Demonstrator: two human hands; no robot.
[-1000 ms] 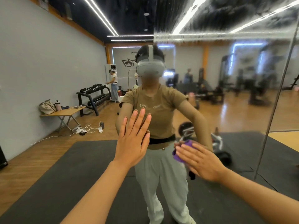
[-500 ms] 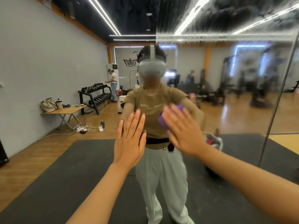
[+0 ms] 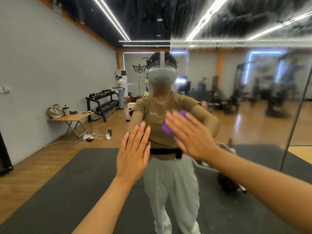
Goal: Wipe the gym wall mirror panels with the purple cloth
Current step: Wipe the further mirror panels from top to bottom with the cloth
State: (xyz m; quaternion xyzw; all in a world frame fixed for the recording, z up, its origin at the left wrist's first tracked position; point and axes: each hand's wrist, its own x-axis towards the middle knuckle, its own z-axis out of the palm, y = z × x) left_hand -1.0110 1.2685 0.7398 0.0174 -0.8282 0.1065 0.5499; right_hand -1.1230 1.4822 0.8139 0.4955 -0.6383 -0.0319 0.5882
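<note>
A large wall mirror panel point(image 3: 253, 115) fills the view right in front of me; its right part looks smeared and hazy. My right hand point(image 3: 190, 134) presses the purple cloth point(image 3: 168, 127) flat against the glass at chest height, fingers spread over it, so only the cloth's left and upper edges show. My left hand point(image 3: 133, 154) lies flat on the mirror just to the left, fingers together and pointing up, holding nothing. My own reflection stands behind both hands.
A vertical seam point(image 3: 293, 125) between panels runs down the right side. Reflected behind me are a folding table with a bag point(image 3: 70, 115), a dumbbell rack point(image 3: 103, 102), another person point(image 3: 120, 92), black floor mats point(image 3: 67, 183) and cables on the wooden floor.
My right hand swept the purple cloth up from waist height to chest height and slightly left across the glass. My left hand stayed flat in nearly the same place.
</note>
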